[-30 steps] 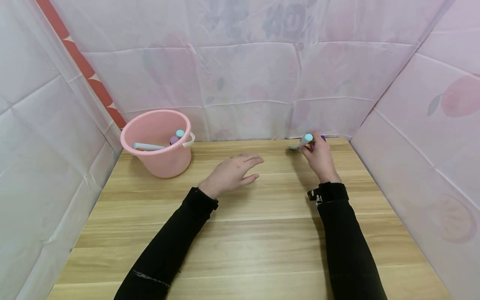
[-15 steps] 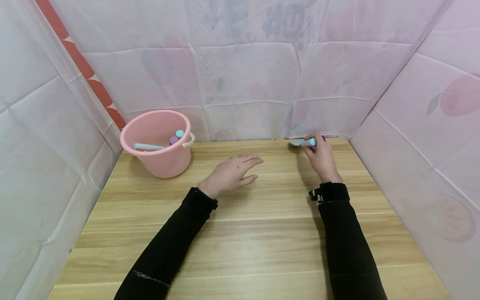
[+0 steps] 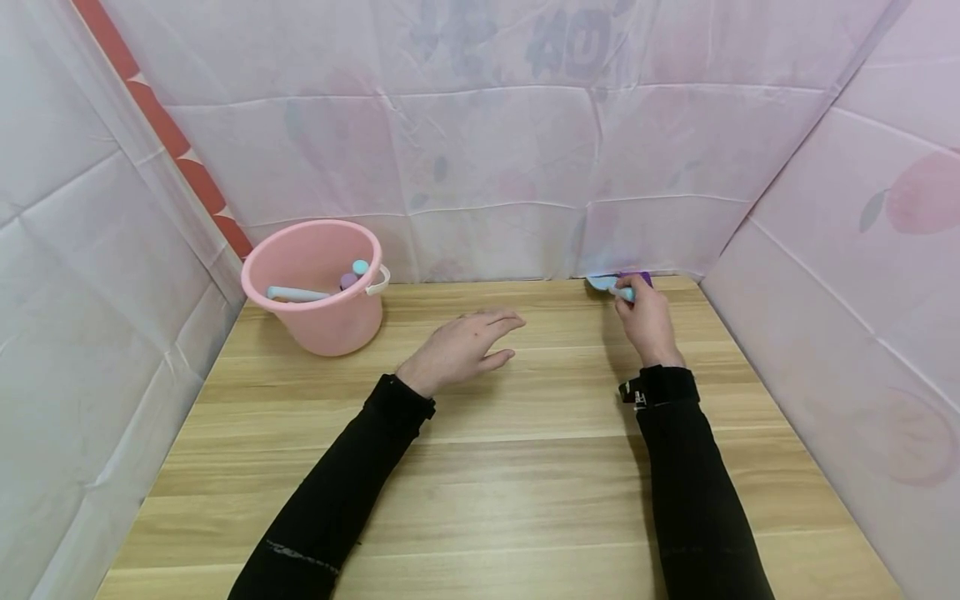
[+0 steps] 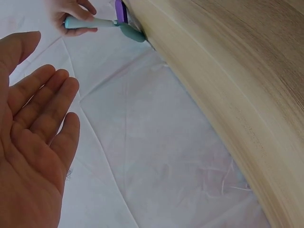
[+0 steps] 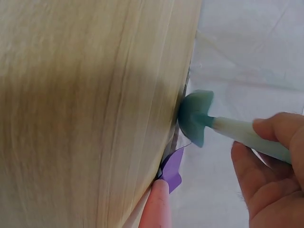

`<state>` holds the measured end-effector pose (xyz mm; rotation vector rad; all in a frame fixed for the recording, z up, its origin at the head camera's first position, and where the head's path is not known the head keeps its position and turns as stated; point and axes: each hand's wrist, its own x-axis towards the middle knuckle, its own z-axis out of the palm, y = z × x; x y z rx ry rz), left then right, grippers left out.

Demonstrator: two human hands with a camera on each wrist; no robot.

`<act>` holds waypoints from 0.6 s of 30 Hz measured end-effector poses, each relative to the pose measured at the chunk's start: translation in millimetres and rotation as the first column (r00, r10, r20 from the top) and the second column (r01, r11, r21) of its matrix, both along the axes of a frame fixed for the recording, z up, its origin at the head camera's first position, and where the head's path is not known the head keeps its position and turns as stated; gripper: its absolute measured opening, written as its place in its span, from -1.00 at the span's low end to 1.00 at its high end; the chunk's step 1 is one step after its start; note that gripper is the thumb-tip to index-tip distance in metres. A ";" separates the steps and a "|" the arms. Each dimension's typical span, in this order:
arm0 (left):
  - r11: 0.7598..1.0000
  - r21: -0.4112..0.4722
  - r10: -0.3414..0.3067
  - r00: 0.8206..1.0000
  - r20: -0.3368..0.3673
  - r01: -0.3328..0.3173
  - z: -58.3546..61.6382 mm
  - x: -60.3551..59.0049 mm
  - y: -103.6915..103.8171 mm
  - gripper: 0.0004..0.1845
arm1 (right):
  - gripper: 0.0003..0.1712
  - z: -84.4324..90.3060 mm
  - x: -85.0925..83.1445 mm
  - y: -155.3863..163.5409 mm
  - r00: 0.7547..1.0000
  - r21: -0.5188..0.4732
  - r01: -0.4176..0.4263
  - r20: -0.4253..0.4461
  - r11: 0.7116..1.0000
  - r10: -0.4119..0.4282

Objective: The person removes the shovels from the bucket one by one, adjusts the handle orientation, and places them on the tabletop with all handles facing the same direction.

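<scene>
Pale wooden boards of the table [image 3: 525, 467] filled the lower half of the head view, walled on three sides by white sheeting printed with faint pink fruit. At the far edge, upper right of centre, the right hand [image 3: 645, 321] pinched the pale handle of a teal spoon [image 3: 611, 287] between thumb and fingers, the spoon's bowl pressed against the table's back edge where the sheeting met it. A second before, that spoon had stood tilted upward in the hand; half a second before it lay nearly level; by this moment it had sunk lower and further toward the wall. Just beside it, touching the same edge, lay a purple piece [image 3: 637, 279], also seen in the right wrist view beneath the spoon's bowl; what it was could not be told. The left hand [image 3: 465, 346] had not moved: it hovered palm down near the table's middle, fingers straight and spread, holding nothing. In the upper left stood one pink bucket [image 3: 318, 321], holding one pale-handled utensil, one with a teal end and one with a purple end. Two black sleeves ran up from the bottom of the frame. One red-and-white strip crossed the upper left corner.
</scene>
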<state>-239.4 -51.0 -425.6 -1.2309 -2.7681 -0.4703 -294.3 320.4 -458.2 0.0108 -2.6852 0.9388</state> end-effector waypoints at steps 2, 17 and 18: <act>1.000 0.000 0.000 1.000 0.003 0.000 -0.4 -0.2 -0.2 -0.38 | -0.62 0.4 0.6 1.3 0.999 0.025 -0.010 0.036 1.000 0.009; 0.999 -0.031 -0.019 0.999 0.042 0.020 -8.3 -3.4 0.9 -0.35 | -0.31 2.8 0.3 12.8 0.918 0.135 -0.181 0.378 0.974 0.118; 0.999 -0.035 -0.022 0.999 0.044 0.023 -9.1 -3.6 1.4 -0.35 | -0.30 2.7 0.5 13.6 0.907 0.128 -0.191 0.402 0.973 0.125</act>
